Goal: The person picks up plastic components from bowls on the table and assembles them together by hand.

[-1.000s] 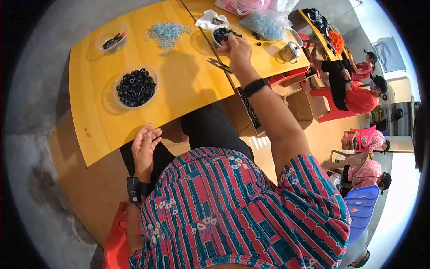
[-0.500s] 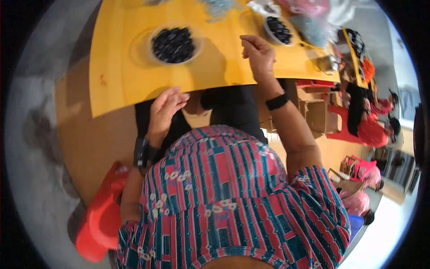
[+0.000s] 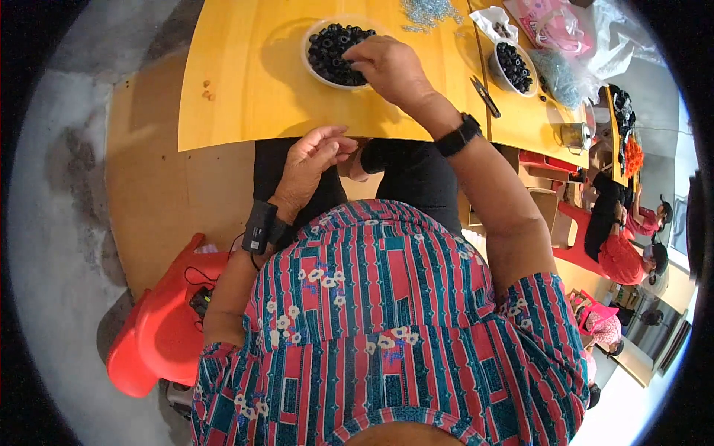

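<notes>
A round clear plastic bowl (image 3: 307, 61) on the yellow table holds many small black ring-shaped pieces (image 3: 338, 46), like beads. My right hand (image 3: 394, 70) reaches over the bowl's right side, its fingers pinched together among the black pieces; what the fingertips hold is hidden. Just in front of the table's near edge is my left hand (image 3: 309, 165), with its fingers curled and the thumb against them. Anything between those fingers is too small to make out.
Small scissors (image 3: 486, 97) lie right of the bowl. Farther right are a second bowl of black pieces (image 3: 513, 68), bags of clear bits (image 3: 558, 78) and a metal cup (image 3: 574, 136). Loose clear bits (image 3: 430, 13) lie at the back. A red chair (image 3: 167, 327) stands at left.
My right hand has moved left from beside the second bowl into the nearer bowl. My left hand stays by the table edge, its fingers drawn closer together. The view has shifted.
</notes>
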Tool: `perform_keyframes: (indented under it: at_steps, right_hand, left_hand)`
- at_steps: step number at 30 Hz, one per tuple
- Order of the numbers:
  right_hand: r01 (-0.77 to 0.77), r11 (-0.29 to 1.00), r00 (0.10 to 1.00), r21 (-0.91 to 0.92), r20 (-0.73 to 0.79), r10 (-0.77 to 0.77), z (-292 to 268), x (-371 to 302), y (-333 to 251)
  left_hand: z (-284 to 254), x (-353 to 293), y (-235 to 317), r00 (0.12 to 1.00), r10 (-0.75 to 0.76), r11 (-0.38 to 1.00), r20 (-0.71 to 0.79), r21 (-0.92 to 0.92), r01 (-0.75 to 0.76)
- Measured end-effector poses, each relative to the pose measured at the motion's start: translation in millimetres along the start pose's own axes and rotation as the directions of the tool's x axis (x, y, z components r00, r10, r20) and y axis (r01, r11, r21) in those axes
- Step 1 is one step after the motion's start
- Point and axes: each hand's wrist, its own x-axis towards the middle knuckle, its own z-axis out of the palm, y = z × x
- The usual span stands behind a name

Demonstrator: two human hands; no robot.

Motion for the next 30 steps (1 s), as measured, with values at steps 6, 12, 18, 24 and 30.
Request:
perform_keyframes:
  at_steps: [6, 12, 18, 24, 30]
  right_hand:
    - [-0.196, 0.949, 0.934, -0.247, 0.249, 0.258, 20.8, 21.4, -5.8]
    - [-0.149, 0.909, 0.919, -0.390, 0.284, 0.273, 15.2, 30.9, -14.6]
    - [-0.072, 0.964, 0.985, -0.255, 0.133, 0.109, 14.9, 17.4, -1.8]
    - [-0.280, 0.465, 0.947, 0.840, 0.163, 0.276, -17.4, -20.3, -33.1]
    - [-0.278, 0.248, 0.919, 0.928, 0.182, 0.350, -22.6, -57.6, -46.7]
  left_hand:
    - [-2.6, 2.2, -4.1, 1.000, -0.008, 0.999, -0.006, -0.034, 0.008]
    - [-1.2, 1.3, -3.7, 1.000, 0.003, 0.998, -0.001, -0.059, -0.003]
    - [0.5, 1.6, -3.6, 1.000, -0.003, 1.000, 0.007, -0.026, 0.003]
    - [-1.9, -1.0, -3.3, 1.000, 0.005, 1.000, 0.009, -0.010, -0.005]
    - [1.5, -1.1, 7.7, 1.000, -0.010, 0.994, 0.016, -0.111, 0.012]
